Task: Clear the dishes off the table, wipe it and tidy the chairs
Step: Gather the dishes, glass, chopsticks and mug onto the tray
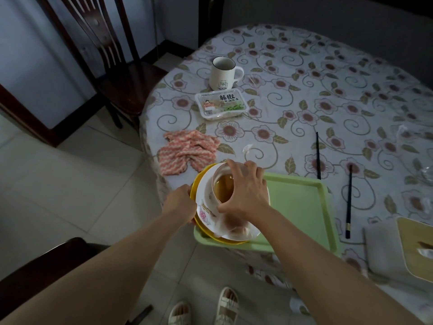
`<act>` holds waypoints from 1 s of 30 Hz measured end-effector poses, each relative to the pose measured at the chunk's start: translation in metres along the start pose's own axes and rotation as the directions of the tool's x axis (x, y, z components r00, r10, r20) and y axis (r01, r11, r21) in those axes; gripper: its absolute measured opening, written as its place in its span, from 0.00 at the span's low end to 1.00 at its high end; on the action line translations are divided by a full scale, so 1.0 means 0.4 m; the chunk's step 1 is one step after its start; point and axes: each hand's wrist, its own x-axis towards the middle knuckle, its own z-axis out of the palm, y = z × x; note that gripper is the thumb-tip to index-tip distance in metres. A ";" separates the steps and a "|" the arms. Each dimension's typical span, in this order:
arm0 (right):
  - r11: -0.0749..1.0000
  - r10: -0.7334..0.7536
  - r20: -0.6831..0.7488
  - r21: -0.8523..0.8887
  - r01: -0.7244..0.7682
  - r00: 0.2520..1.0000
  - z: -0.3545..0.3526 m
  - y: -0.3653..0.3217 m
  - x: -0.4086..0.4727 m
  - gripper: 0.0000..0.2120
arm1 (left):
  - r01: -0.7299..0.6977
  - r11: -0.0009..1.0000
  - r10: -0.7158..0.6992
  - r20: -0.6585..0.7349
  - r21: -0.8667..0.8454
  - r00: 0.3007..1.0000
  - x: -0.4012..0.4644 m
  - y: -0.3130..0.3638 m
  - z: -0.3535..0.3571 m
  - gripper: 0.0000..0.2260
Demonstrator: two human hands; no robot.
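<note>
Tilted glass bowl (222,184) of brown liquid on white floral plate (206,211)

One head-worn wide-angle view looks forward and steeply down from above the table's (304,73) near edge. The table fills the right and centre of the frame; floor and a chair (110,66) occupy the left.

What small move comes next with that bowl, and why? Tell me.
Probably lower the glass bowl level onto the white plate and release. The right hand holds it tilted with brown liquid inside, while the left hand steadies the stacked plates over the green tray.
</note>
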 end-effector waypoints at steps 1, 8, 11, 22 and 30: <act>1.000 -0.002 0.006 0.001 0.002 1.000 0.001 0.000 0.000 0.51 | 0.003 1.000 -0.003 0.003 -0.010 1.000 -0.001 0.001 0.000 0.07; 1.000 0.004 -0.003 0.021 -0.004 1.000 -0.001 0.023 -0.003 0.50 | -0.043 0.999 0.043 0.018 -0.010 0.999 -0.015 0.028 0.010 0.10; 1.000 0.000 0.006 0.026 0.000 1.000 0.000 0.029 -0.005 0.53 | -0.072 0.996 0.071 0.013 0.052 0.997 -0.023 0.037 0.012 0.12; 0.994 0.024 0.096 0.101 -0.034 0.995 -0.004 0.034 -0.021 0.60 | -0.034 0.998 0.033 0.029 0.047 0.999 -0.024 0.031 -0.004 0.07; 0.990 0.037 0.094 0.131 -0.049 0.995 -0.054 0.028 -0.044 0.58 | -0.004 0.997 0.002 0.027 0.080 1.000 -0.030 0.053 -0.027 0.17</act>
